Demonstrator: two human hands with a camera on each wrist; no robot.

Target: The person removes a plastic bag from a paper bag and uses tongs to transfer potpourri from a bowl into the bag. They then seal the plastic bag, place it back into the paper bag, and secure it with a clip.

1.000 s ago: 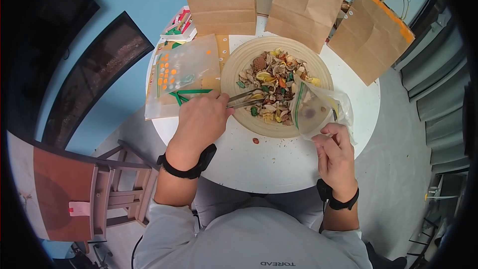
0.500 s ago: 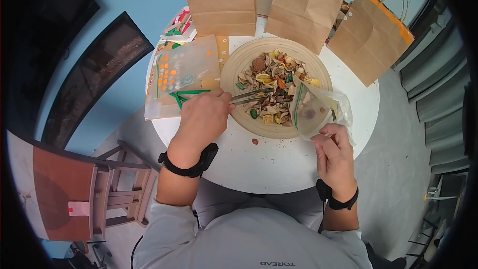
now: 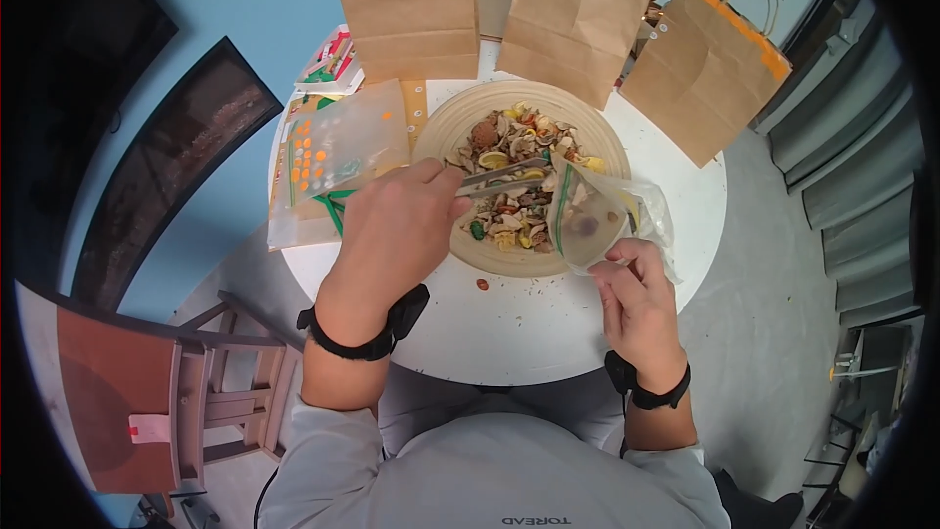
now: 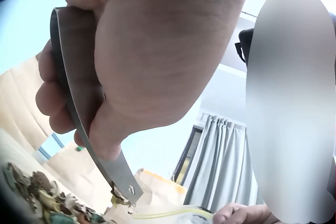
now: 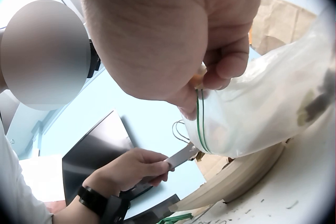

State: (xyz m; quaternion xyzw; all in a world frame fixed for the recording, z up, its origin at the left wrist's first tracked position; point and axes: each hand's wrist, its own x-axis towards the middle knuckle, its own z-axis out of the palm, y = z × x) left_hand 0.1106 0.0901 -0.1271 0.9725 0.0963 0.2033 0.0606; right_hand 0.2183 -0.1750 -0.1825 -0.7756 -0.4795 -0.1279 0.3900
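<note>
My left hand (image 3: pixel 397 225) grips metal tongs (image 4: pixel 122 174) that reach over a round pale plate (image 3: pixel 443 127). On the plate lies a heap of mixed dried pieces (image 3: pixel 504 225), brown, yellow, green and cream, like potpourri. A small piece (image 4: pixel 118 198) shows between the tong tips in the left wrist view. The tips are close to the mouth of a clear zip bag (image 3: pixel 589 225). My right hand (image 3: pixel 641 304) pinches the rim of this bag at the plate's right side. Its green seal line faces the plate, and a few dark pieces show inside.
Three brown paper bags (image 3: pixel 406 24) stand along the back of the round white table (image 3: pixel 490 333). To the left lie a clear pouch with orange dots (image 3: pixel 357 132), green strips (image 3: pixel 331 214) and a small box (image 3: pixel 333 64). A reddish piece (image 3: pixel 482 284) lies before the plate.
My left hand has moved the tongs to the right, from the heap towards the bag's mouth. The right hand keeps its hold on the bag. The head view has shifted slightly.
</note>
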